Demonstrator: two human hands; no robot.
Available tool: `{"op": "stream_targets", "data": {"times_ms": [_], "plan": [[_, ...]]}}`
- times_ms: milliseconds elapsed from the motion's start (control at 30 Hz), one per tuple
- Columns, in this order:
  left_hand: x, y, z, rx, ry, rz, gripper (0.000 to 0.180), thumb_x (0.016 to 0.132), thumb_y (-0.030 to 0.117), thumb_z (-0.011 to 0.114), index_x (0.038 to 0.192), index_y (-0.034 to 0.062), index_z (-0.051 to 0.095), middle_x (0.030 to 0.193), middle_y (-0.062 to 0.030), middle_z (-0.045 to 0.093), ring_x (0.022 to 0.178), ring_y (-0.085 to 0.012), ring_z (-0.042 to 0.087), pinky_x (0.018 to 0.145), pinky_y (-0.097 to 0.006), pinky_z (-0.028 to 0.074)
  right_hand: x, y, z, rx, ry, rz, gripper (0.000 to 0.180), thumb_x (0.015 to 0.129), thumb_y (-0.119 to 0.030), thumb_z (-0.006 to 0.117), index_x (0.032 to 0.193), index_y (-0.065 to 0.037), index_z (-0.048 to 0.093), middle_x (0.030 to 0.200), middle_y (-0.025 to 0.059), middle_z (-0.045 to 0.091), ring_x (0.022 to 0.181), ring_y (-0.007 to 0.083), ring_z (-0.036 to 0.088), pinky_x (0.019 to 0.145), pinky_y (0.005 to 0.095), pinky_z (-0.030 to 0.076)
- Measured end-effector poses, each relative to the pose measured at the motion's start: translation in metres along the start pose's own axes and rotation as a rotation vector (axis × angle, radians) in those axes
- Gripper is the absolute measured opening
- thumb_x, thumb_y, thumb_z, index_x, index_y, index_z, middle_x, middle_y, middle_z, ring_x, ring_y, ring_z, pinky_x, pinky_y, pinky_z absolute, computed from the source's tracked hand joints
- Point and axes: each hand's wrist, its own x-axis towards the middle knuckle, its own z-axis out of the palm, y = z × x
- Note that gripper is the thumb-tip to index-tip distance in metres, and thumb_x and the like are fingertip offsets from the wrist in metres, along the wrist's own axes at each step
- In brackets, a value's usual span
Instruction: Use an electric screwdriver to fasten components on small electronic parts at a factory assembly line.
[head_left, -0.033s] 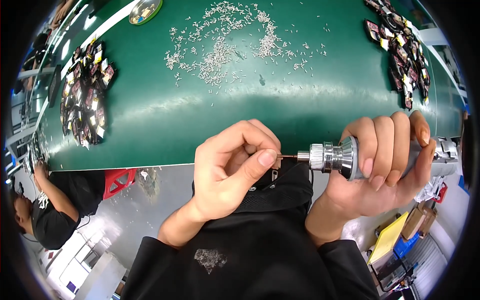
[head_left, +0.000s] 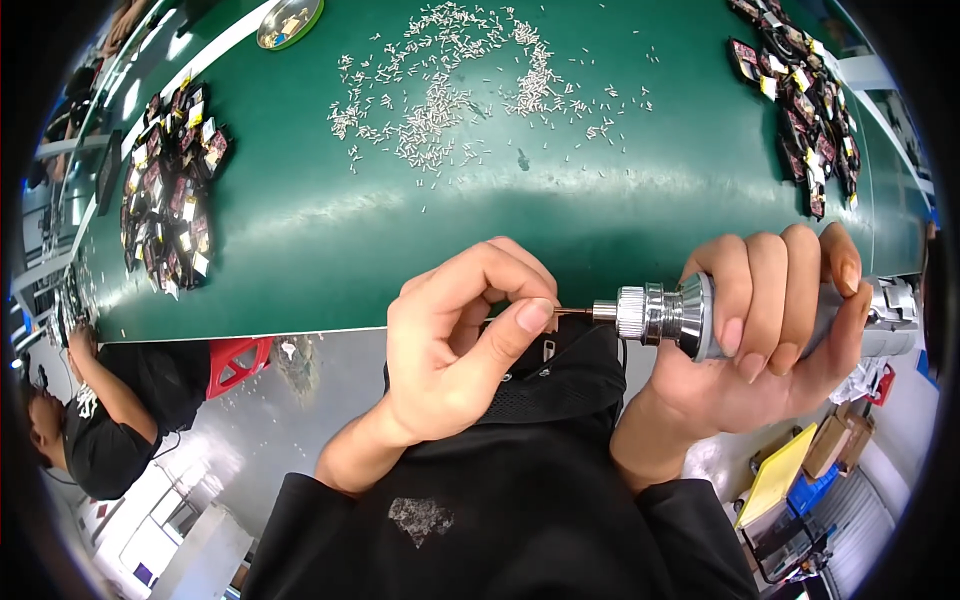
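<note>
My right hand [head_left: 765,320] is wrapped round the grey body of an electric screwdriver [head_left: 640,314], held level above my lap near the table's front edge. Its knurled metal collar faces left, and a thin copper-coloured bit [head_left: 575,311] sticks out of it. At the far end of that bit is my left hand [head_left: 470,335], thumb and forefinger pinched together. The fingertips cover the bit's end and whatever small piece may be between them. Farther off on the green table [head_left: 400,250] lie many tiny silvery pins or screws [head_left: 435,125], loosely scattered.
Piles of small black packs with labels lie on the table's left [head_left: 175,195] and right [head_left: 800,110]. A round green-rimmed dish [head_left: 290,22] stands at the far left. Another person [head_left: 115,415] sits at the left, near a red stool [head_left: 238,365]. Boxes [head_left: 828,445] stand at lower right.
Almost nothing differs. The left hand has shifted very slightly, and the screwdriver's collar sits a hair farther left.
</note>
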Motion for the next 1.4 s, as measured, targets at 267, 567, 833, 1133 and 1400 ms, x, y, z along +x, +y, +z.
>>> {"op": "stream_targets", "data": {"times_ms": [267, 567, 833, 1133, 1400], "plan": [[0.007, -0.001, -0.001, 0.631, -0.052, 0.305, 0.006, 0.078, -0.009, 0.058, 0.080, -0.0057, 0.053, 0.075, -0.0135, 0.057, 0.060, -0.0167, 0.051, 0.054, -0.026, 0.041, 0.000, -0.003, -0.014, -0.050, -0.024, 0.019, 0.012, 0.093, -0.016, 0.047, 0.091, -0.004, 0.048, 0.051, -0.0030, 0.037, 0.039, 0.0066, 0.036, 0.046, 0.0231, 0.035], [0.030, 0.027, -0.019, 0.920, 0.062, 0.458, 0.014, 0.085, -0.001, 0.054, 0.095, -0.0073, 0.061, 0.083, -0.0158, 0.062, 0.072, -0.0226, 0.059, 0.066, -0.030, 0.047, 0.008, -0.002, -0.023, 0.020, 0.017, -0.042, 0.013, 0.093, -0.016, 0.045, 0.091, -0.003, 0.048, 0.051, -0.0033, 0.035, 0.040, 0.0066, 0.034, 0.046, 0.0238, 0.034], [0.147, 0.104, -0.084, 1.404, 0.277, 0.596, 0.007, 0.084, 0.003, 0.058, 0.086, -0.0027, 0.061, 0.076, -0.0124, 0.064, 0.068, -0.0223, 0.061, 0.063, -0.029, 0.046, -0.015, 0.011, -0.037, -0.023, 0.329, 0.050, 0.012, 0.094, -0.019, 0.042, 0.088, -0.008, 0.042, 0.051, -0.0021, 0.035, 0.040, 0.0089, 0.033, 0.045, 0.0261, 0.035], [0.291, 0.073, -0.142, 1.727, 0.454, 0.206, 0.041, 0.080, 0.028, 0.065, 0.106, -0.0019, 0.055, 0.097, -0.0190, 0.059, 0.092, -0.0345, 0.057, 0.081, -0.042, 0.046, -0.018, 0.012, -0.037, -0.020, 0.194, 0.140, 0.011, 0.093, -0.016, 0.044, 0.086, -0.009, 0.041, 0.049, -0.0020, 0.033, 0.038, 0.0081, 0.032, 0.042, 0.0253, 0.035], [0.306, 0.079, -0.170, 1.979, 0.226, 0.426, 0.025, 0.084, 0.012, 0.058, 0.105, -0.0013, 0.055, 0.098, -0.0181, 0.058, 0.094, -0.0351, 0.053, 0.086, -0.041, 0.043, -0.018, 0.013, -0.036, 0.002, 0.197, 0.173, 0.012, 0.092, -0.016, 0.047, 0.084, -0.008, 0.042, 0.050, -0.0016, 0.034, 0.038, 0.0088, 0.033, 0.043, 0.0262, 0.036]]}}
